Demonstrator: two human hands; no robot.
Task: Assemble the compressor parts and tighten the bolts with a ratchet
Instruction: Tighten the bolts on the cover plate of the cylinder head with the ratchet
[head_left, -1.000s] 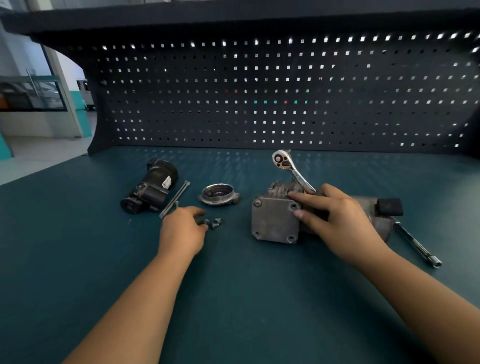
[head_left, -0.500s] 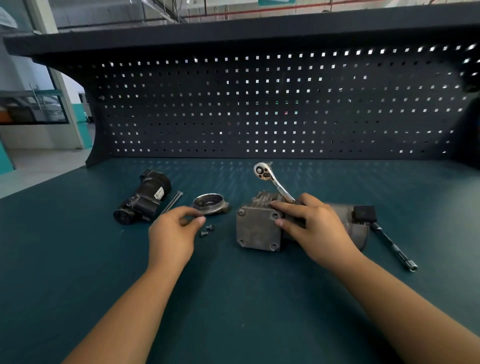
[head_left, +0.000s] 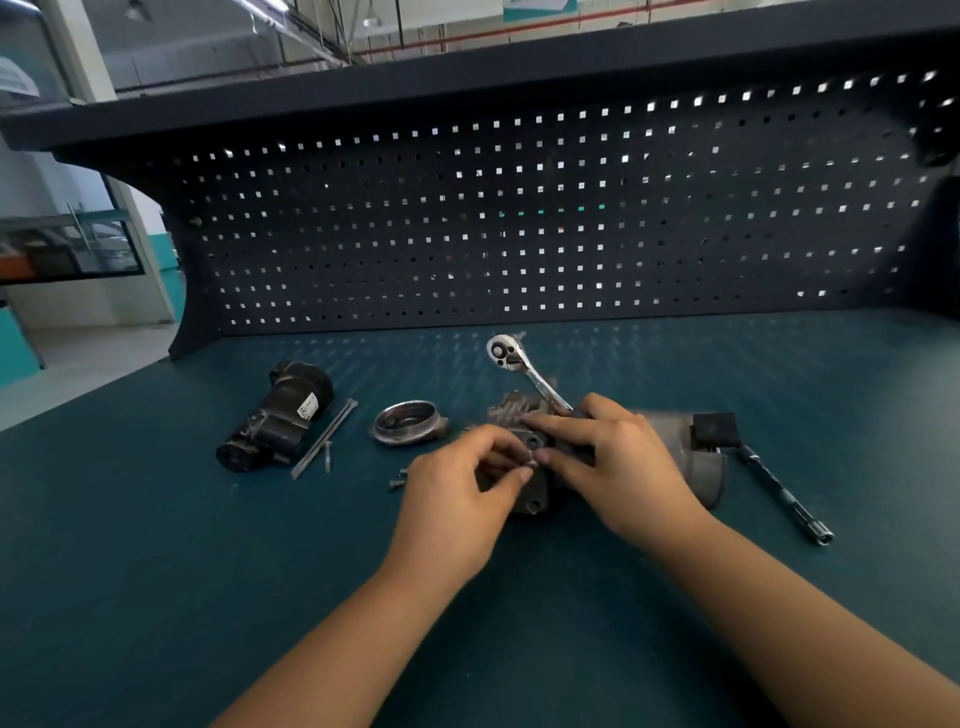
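Note:
The grey metal compressor body (head_left: 696, 462) lies on the bench in the middle, its square end plate facing left. My right hand (head_left: 618, 462) rests on top of it, fingers stretched over the plate's upper edge. My left hand (head_left: 457, 493) is at the plate's face, its fingertips pinched together on a small bolt that is mostly hidden and blurred. The chrome ratchet (head_left: 511, 358) lies behind the body, its handle running under my right hand. Two small bolts (head_left: 397, 480) lie left of my left hand.
A black motor (head_left: 283, 415) lies at the left, with long bolts (head_left: 324, 439) beside it and a round metal cover (head_left: 408, 422) further right. An extension bar (head_left: 784, 496) lies right of the compressor, below its black connector (head_left: 714, 428). A pegboard wall (head_left: 519, 234) closes the back.
My left hand left the small bolts with its fingertips pinched and moved right to the compressor's end plate. My right hand stayed on the body. The camera tilted up.

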